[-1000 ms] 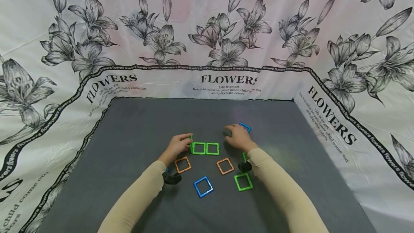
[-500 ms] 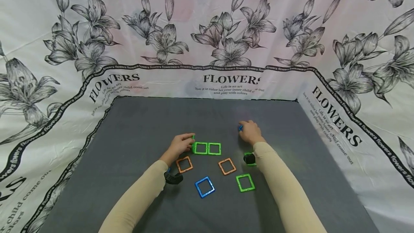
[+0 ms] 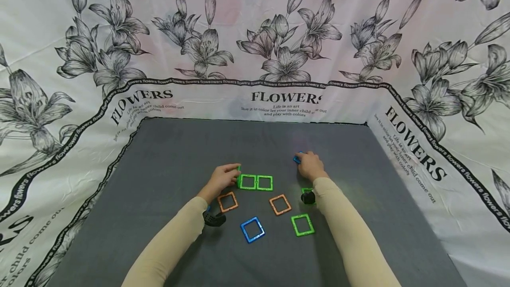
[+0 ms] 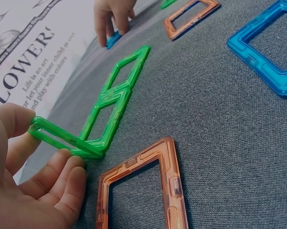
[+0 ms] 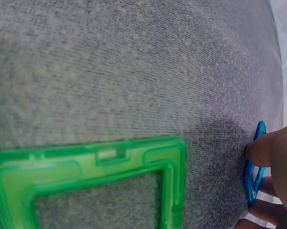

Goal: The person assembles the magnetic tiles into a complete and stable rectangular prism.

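My left hand [image 3: 220, 180] pinches a green square magnetic tile [image 4: 69, 136] between thumb and fingers. That tile stands tilted up along the left edge of two flat green tiles [image 3: 256, 182], which lie joined side by side. Farther back and to the right, my right hand [image 3: 311, 166] grips a blue square tile [image 5: 249, 183]. The thumb is on one side of this blue tile and fingers are on the other; it is held on edge at the table surface. Part of it is hidden by the hand.
On the grey table [image 3: 191, 145], orange tiles [image 3: 219, 204], a blue tile [image 3: 245, 234] and a green tile [image 3: 305, 234] lie loose in front. Another green tile [image 5: 110, 155] lies under the right wrist. A flower-printed cloth [image 3: 215, 101] borders the table.
My right hand has moved slightly right, onto the blue tile at the back, and now grips it. The left hand keeps its hold on the raised green tile.
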### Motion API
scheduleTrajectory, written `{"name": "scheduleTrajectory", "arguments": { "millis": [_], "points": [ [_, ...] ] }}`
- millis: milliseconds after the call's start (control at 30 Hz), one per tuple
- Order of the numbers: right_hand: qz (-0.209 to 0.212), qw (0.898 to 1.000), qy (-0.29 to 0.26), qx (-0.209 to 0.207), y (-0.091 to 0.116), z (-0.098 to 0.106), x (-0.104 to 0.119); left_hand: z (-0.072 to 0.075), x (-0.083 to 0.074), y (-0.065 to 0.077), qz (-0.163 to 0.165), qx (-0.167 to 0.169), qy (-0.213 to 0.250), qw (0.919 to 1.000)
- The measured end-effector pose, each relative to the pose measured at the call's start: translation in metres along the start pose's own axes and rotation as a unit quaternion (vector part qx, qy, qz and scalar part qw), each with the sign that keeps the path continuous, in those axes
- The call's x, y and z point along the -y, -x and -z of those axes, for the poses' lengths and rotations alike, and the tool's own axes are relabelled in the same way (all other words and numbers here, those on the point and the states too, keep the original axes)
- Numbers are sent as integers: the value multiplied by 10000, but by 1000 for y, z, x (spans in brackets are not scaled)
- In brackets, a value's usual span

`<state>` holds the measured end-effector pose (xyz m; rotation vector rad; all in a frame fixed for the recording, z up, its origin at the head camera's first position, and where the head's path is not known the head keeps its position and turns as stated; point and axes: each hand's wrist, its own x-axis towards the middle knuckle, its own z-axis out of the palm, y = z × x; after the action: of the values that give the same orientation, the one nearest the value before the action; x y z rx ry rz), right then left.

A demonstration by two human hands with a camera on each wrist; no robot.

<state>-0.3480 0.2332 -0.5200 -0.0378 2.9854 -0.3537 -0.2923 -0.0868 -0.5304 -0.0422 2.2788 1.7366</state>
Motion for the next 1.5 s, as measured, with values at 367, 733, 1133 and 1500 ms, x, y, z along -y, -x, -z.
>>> {"name": "scheduleTrajectory", "arguments": {
  "millis": [367, 733, 1133, 1500],
  "points": [
    [224, 9993, 292, 0, 3, 2, 4, 0, 0, 1, -17, 0, -7, 10000],
    [624, 9963, 597, -34, 7, 4, 8, 0, 0, 5, -108, 34, -14, 9999],
    [1116, 9932, 324, -102, 7, 10, 15, -1, 4, 4, -174, -26, -50, 9998],
    [1617, 9855, 160, -499, 7, 12, 29, -2, 4, 4, -197, -10, -33, 9998]
  ]
}}
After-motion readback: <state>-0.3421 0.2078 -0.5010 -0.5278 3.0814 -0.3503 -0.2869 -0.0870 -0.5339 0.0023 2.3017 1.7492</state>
